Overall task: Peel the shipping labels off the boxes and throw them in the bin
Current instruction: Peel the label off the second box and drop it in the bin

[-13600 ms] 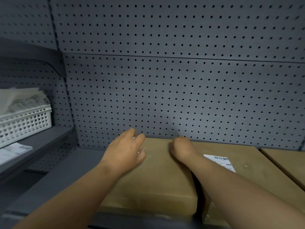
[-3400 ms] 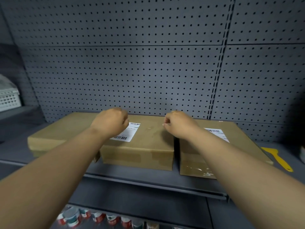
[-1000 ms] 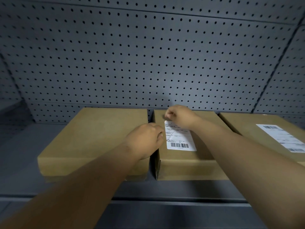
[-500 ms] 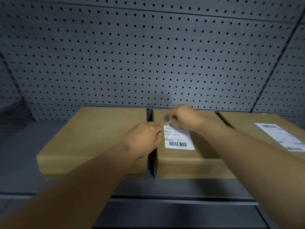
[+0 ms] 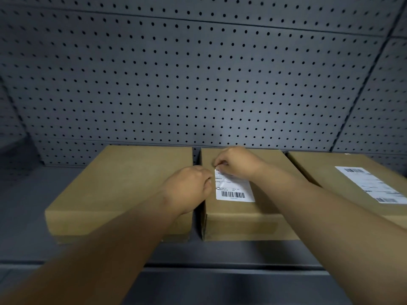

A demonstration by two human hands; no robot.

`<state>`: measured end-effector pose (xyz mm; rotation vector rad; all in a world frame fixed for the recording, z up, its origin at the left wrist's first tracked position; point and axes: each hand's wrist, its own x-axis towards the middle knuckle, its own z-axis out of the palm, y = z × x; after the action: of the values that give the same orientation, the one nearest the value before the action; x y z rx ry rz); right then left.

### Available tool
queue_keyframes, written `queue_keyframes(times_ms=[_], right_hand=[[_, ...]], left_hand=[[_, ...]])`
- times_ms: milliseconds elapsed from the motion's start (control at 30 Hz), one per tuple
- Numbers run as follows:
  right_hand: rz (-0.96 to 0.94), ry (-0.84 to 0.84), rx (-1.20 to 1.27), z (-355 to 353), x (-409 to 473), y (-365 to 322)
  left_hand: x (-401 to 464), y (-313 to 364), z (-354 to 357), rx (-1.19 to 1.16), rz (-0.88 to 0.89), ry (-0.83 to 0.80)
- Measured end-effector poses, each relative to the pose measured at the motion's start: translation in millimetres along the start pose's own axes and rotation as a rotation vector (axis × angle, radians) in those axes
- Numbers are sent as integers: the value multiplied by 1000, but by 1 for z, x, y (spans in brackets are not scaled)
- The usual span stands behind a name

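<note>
The label (image 5: pixel 234 188) lay flat on the middle box (image 5: pixel 246 208), with its long side running from the barcode near the front edge toward the back wall. The right hand (image 5: pixel 236 164) was at the far left corner of the label and pinched it, slightly lifted. The left hand (image 5: pixel 189 190), fingers curled, rested against the left edge of the middle box; whether it held anything I could not tell. The right hand was clearly the nearer one for the peel.

I count three cardboard boxes on the shelf: one left of my fingers (image 5: pixel 136 190), one under them (image 5: pixel 259 216), one to their right (image 5: pixel 330 170). Two white labels: one at my fingers (image 5: pixel 234 190), one far right (image 5: pixel 372 183). My two hands: left hand (image 5: pixel 189 190), right hand (image 5: pixel 235 162).
</note>
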<state>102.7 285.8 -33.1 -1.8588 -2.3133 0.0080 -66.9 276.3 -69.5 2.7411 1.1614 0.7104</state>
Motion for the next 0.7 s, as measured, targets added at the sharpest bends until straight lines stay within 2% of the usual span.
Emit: queue_keyframes(times_ms=[267,400,700], right_hand=[[-124,44,-153,7,-4,4],[-49,92,-32,2,-10,17],[-82,58,-144,-1,-6,8]], left_hand=[[1,-2,2,14,20,15],[3,-2,3,34,25,-13],[6,1,3,63,16,-26]])
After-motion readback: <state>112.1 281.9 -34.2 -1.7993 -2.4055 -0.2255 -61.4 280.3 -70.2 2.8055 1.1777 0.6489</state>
